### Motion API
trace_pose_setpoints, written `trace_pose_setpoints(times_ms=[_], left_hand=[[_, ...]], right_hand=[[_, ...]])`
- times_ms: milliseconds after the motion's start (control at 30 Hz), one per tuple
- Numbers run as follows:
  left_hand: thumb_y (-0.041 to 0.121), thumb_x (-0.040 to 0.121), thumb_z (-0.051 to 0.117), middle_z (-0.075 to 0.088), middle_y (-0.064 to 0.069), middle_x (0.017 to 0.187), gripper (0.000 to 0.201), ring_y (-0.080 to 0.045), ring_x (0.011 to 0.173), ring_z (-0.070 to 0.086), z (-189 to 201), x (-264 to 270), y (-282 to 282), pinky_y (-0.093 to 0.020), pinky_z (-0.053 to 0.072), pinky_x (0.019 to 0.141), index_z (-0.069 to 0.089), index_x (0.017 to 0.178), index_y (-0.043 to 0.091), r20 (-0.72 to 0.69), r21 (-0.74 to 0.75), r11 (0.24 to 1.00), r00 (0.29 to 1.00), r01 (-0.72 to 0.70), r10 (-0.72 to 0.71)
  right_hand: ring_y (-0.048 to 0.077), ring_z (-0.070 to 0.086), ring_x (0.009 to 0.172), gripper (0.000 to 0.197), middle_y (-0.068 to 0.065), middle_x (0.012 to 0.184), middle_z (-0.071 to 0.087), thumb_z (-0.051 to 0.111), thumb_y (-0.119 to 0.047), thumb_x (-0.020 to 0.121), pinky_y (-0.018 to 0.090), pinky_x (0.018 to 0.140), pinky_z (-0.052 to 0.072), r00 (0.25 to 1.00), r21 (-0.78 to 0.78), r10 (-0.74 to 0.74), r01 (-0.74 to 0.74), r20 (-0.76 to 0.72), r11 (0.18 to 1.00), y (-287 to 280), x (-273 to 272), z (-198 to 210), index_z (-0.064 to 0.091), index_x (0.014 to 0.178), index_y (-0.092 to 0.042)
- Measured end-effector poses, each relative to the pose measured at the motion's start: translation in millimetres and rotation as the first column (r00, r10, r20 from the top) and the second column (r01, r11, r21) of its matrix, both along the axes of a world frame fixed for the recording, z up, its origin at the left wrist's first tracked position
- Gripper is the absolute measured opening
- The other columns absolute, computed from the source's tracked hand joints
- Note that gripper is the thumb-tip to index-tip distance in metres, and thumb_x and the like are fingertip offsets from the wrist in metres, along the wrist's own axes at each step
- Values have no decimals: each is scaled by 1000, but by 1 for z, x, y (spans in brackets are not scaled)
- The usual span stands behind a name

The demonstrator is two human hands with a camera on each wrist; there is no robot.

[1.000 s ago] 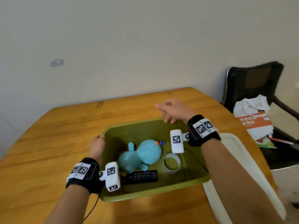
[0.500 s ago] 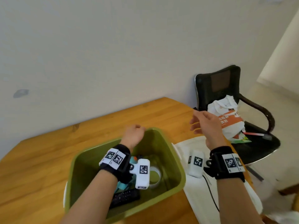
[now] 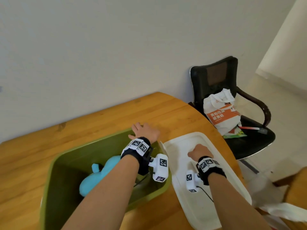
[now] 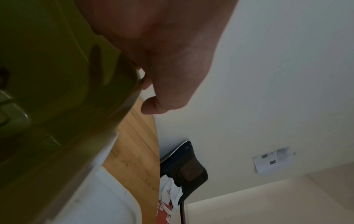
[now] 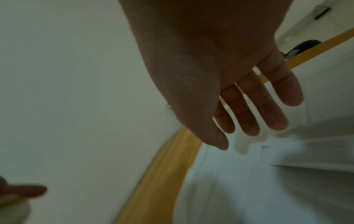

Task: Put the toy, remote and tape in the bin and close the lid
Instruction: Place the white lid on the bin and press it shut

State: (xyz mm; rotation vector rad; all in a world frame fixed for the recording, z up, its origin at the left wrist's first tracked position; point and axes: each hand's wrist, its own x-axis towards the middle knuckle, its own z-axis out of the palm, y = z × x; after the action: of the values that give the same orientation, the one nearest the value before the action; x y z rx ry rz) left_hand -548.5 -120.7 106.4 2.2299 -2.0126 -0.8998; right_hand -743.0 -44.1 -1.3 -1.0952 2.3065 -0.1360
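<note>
The green bin stands open on the wooden table. A blue plush toy lies inside it. My left forearm crosses over the bin and hides the remote and the tape. My left hand sits on the bin's far right corner. In the left wrist view its fingers curl over the green rim. The white lid lies flat on the table just right of the bin. My right hand hovers low over the lid's far half with straight, spread fingers, holding nothing.
A black office chair stands past the table's right edge, with a white and orange bag on its seat. The lid's right side reaches close to the curved table edge. A plain wall runs behind the table.
My left hand slid along the far rim to the bin's right corner. My right hand dropped from mid-air to just above the lid. The head view swung right and down.
</note>
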Motion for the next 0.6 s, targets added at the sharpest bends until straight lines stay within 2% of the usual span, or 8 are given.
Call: trace_pose_setpoints(times_ms=[33,133,167,200,267,333,500,600], left_hand=[[37,87,49,7,-8,167,74,-30,154,-6,-1,1,0,-63,3,119,30,156,21,-3,2,1000,1000,3,-3],[33,87,49,6,-8,167,73,-30,154,-8,-1,3,-1,-63,5,119,29,156,21,-28,14,1000,1000,6,-6],[32,87,48,6,-7,167,73,-30,154,-8,-2,4,-2,-62,6,119,29,156,21,-48,18,1000,999,11,-10],[31,87,48,5,-7,167,72,-30,154,-8,-2,6,-2,-62,7,119,30,156,21,-68,22,1000,998,14,-13],[29,86,48,5,-7,167,71,-30,154,-9,-1,7,-2,-62,7,119,31,155,22,-99,21,1000,995,16,-14],[29,85,49,5,-6,168,72,-29,154,-9,-1,10,-1,-62,7,119,31,155,23,-126,20,1000,992,19,-16],[30,86,47,4,-7,168,72,-29,154,-10,4,17,0,-55,8,122,31,156,22,-202,49,998,979,28,-17],[23,94,46,9,-7,168,58,-26,155,-4,14,22,1,-50,10,123,40,152,18,-310,92,995,951,35,-5]], right_hand=[[26,67,90,17,4,92,65,63,-27,91,31,69,48,998,51,42,-40,-48,998,2,2,-4,63,98,-12],[26,67,83,16,4,93,71,60,-21,93,29,66,47,979,106,145,-130,-140,986,13,6,-18,61,79,-14],[27,68,87,15,7,101,73,57,-18,95,29,70,49,971,100,172,-157,-167,983,17,6,-23,64,83,-14],[29,68,97,14,9,111,72,54,-16,98,30,77,51,966,87,181,-168,-185,982,21,7,-27,68,96,-12],[30,63,118,29,12,131,65,51,-13,101,33,95,50,960,108,199,-180,-196,978,24,6,-29,64,126,-9],[32,58,126,38,16,139,59,54,-13,99,37,102,47,967,154,190,-164,-172,974,20,7,-24,59,136,-5],[35,63,116,37,18,125,66,65,-18,89,39,90,51,985,135,139,-125,-103,983,7,7,-4,67,123,-4],[34,67,105,25,16,117,70,60,-17,93,35,84,54,968,72,174,-164,-180,984,1,5,14,69,113,-5]])
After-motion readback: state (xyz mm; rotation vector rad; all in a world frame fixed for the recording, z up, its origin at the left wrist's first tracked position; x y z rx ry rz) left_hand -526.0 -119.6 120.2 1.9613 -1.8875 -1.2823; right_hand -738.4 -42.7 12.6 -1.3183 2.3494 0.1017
